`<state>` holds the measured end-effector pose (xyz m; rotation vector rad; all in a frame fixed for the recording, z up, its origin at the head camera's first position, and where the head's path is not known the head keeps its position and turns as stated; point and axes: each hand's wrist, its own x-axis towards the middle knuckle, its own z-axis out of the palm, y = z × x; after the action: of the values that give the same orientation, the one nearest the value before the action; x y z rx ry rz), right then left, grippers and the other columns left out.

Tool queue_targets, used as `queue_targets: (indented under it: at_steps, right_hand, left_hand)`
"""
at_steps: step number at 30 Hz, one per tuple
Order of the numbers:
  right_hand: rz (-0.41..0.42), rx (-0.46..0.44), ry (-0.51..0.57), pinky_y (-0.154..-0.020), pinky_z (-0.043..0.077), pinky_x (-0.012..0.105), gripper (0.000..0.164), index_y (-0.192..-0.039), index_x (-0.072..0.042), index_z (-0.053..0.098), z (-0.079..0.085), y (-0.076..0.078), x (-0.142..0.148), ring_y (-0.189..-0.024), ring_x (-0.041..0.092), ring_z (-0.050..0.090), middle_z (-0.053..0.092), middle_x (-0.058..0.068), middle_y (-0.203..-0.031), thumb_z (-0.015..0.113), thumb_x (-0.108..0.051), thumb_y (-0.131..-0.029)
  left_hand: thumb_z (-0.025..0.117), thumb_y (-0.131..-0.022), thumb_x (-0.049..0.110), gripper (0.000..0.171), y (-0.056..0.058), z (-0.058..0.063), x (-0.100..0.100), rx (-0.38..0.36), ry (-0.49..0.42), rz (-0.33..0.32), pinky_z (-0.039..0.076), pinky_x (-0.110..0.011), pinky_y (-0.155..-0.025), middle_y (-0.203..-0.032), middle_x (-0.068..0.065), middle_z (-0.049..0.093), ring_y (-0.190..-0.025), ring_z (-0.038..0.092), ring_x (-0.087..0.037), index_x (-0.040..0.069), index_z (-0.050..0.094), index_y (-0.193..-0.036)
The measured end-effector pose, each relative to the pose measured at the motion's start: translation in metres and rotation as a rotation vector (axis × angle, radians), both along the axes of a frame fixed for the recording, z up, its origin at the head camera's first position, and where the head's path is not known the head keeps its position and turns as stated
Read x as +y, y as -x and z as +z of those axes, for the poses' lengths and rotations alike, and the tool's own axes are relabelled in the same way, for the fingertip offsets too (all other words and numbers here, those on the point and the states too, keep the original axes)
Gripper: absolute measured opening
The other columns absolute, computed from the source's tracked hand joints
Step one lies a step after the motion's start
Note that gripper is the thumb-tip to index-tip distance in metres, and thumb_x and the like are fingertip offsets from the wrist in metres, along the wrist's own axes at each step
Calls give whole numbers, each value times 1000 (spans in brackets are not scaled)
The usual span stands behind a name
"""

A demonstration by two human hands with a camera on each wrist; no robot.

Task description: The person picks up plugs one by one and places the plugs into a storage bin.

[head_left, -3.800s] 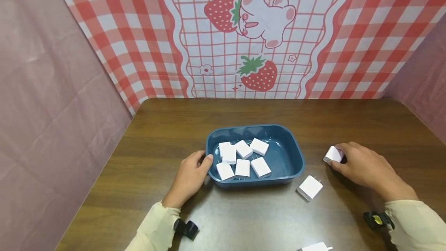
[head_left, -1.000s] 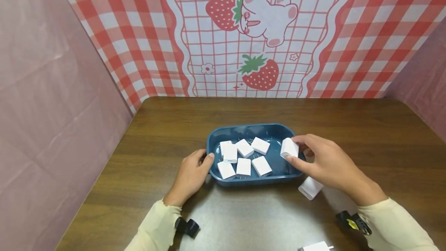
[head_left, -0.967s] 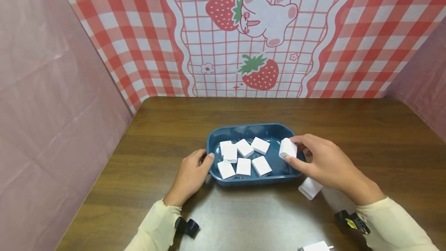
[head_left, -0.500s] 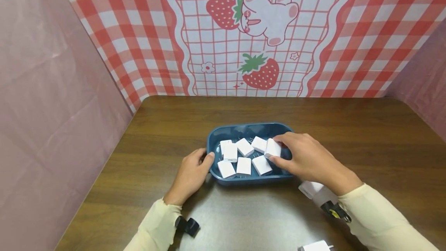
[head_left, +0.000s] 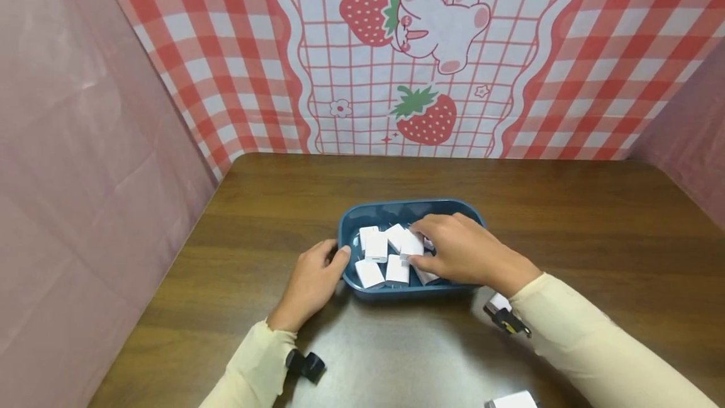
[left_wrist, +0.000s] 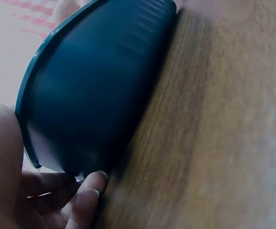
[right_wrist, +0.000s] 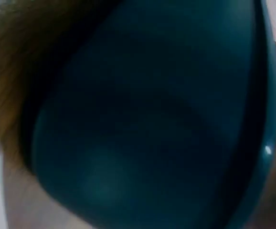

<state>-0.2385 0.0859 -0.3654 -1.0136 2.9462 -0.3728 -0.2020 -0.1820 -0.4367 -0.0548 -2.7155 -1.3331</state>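
Observation:
A blue plastic bin (head_left: 413, 294) sits on the table with several white charger plugs (head_left: 369, 274) lying in its left and middle parts. My left hand (head_left: 310, 282) grips its left end, thumb at the rim. In the left wrist view, the fingers (left_wrist: 83, 202) curl against the outside of the bin wall (left_wrist: 90, 90). Between thumb and fingers of my right hand (head_left: 467, 250) is a white charger plug (head_left: 411, 244), held inside the bin over other plugs. The right wrist view has only the bin's outer wall (right_wrist: 152, 109) large and dark, with that hand hidden.
One loose charger plug (head_left: 501, 301) lies right of the bin, partly covered by the right wrist camera (head_left: 506, 321). Another plug (head_left: 514, 400) is cut off at the bottom edge. Behind the wooden table (head_left: 283, 187) hangs a red checked cloth (head_left: 238, 68).
My right hand picked up a charger plug from the right of the table and carried it left over the bin's rim, to the middle plugs. The left hand kept its grip on the bin.

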Motion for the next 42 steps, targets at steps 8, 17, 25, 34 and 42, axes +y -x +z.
queue_targets:
  at_steps: [8,17,25,34,42]
  right_hand:
    - [0,4,-58,-90,55,42,61,-132,-10,66,-4,6,-15,-93,18,63,68,7,-122,76,-48,-86]
    - [-14,-21,-44,-95,52,46,61,-134,-10,65,1,5,-12,-110,24,64,66,8,-129,77,-46,-86]
    - [-16,-17,-28,-94,52,48,55,-132,-11,66,1,3,-5,-111,26,63,67,8,-127,76,-43,-88]
    - [-47,20,13,-94,51,52,47,-129,-10,68,9,-4,8,-114,29,63,67,8,-126,73,-37,-91]
    - [-118,48,41,-91,53,52,46,-128,-12,68,20,-14,25,-109,27,65,69,6,-123,74,-37,-90]
  left_hand:
    - [56,-100,40,42,1,1,-1,8,5,-6,49,-46,-96,-119,-8,69,-108,64,-24,7,69,-123]
    - [56,-100,38,40,1,2,0,17,7,-6,49,-46,-95,-119,-9,69,-108,64,-24,7,69,-123]
    - [56,-100,39,42,0,3,0,-2,2,0,49,-47,-96,-121,-9,68,-110,64,-24,7,68,-125]
    - [55,-100,41,46,-2,3,1,-39,-2,9,49,-47,-97,-123,-9,67,-111,63,-25,6,67,-127]
    - [55,-100,41,47,-2,2,1,-46,-6,9,48,-48,-98,-124,-10,66,-112,62,-25,5,66,-129]
